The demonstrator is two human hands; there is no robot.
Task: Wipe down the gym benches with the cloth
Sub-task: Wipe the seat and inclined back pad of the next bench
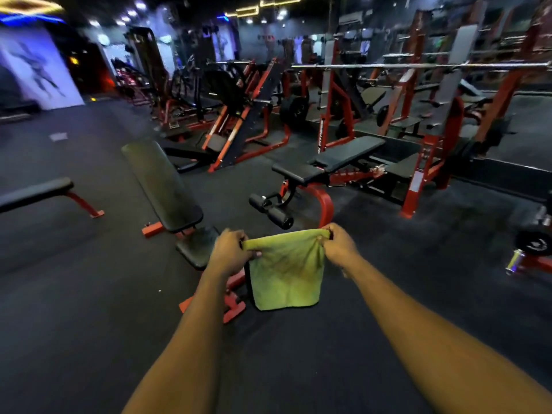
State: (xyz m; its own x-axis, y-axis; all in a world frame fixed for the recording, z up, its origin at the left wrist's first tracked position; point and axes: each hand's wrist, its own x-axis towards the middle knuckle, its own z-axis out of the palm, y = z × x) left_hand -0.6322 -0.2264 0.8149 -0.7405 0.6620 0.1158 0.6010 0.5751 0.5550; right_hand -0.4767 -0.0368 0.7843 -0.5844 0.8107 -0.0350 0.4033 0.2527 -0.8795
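Observation:
A yellow-green cloth (pixel 286 270) hangs spread out in front of me. My left hand (pixel 230 252) pinches its top left corner and my right hand (pixel 339 245) pinches its top right corner. Just beyond the cloth stands an inclined black bench (pixel 162 183) on a red frame, its seat pad partly hidden by my left hand. To the right of it is a second black bench (pixel 343 156) with red legs and foam rollers. A flat black bench (pixel 33 192) sits at the far left.
Dark rubber floor (pixel 89 309) spreads all around. Red racks with a barbell (pixel 418 66) stand at the back right. A leg-press machine (pixel 239 127) is behind the benches. A weight plate (pixel 534 242) lies at the right edge.

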